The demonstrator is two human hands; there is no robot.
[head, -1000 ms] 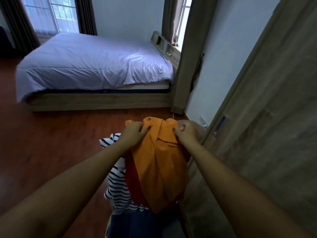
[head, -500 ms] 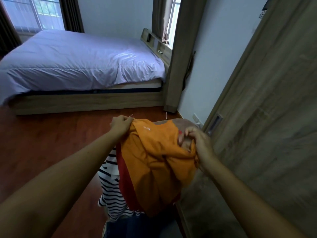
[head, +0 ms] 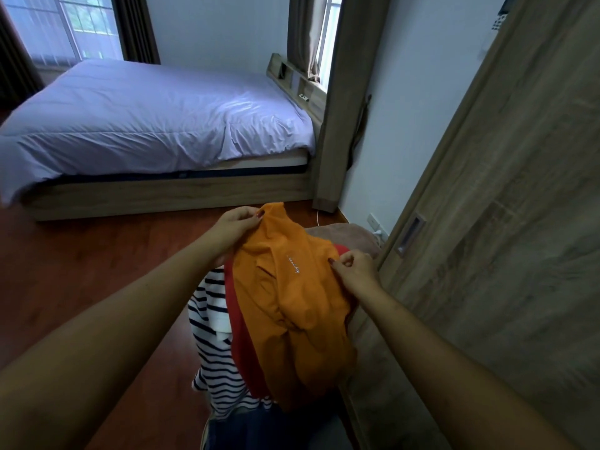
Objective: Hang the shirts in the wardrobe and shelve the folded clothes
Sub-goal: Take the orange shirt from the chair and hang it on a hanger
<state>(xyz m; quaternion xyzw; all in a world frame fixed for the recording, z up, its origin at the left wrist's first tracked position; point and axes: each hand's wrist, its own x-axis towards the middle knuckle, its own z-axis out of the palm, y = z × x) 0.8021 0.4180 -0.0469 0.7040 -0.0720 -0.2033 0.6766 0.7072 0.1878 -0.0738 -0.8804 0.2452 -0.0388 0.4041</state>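
The person held an orange shirt [head: 292, 303] out in front, in the near middle of the view, just left of the closed wooden wardrobe door [head: 503, 254]. The left hand [head: 238, 224] pinched the far top edge of the shirt between thumb and curled fingers, lifting that corner into a peak. The right hand [head: 355, 271] pinched the shirt's right edge, its fingers curled round a small fold of cloth. Between the two hands the fabric hung crumpled, with a small line of white lettering [head: 293, 264] showing on it.

Under the orange shirt lay a red garment [head: 240, 336], touching it along its left side. Left of that hung a white shirt with dark stripes [head: 211, 352], and a blue garment [head: 259, 427] showed at the near bottom edge. What these clothes rested on could not be made out.

The wardrobe door filled the right side, with a recessed handle [head: 410, 233] near the right hand. A brown soft mat [head: 350, 237] lay on the floor just beyond the shirt, beside a wall socket [head: 373, 220] and a thin white cable [head: 317, 216]. Far left stood a bed [head: 156, 125] with a pale lilac cover on a wooden frame, on the red-brown wooden floor [head: 81, 271], with curtained windows behind it.
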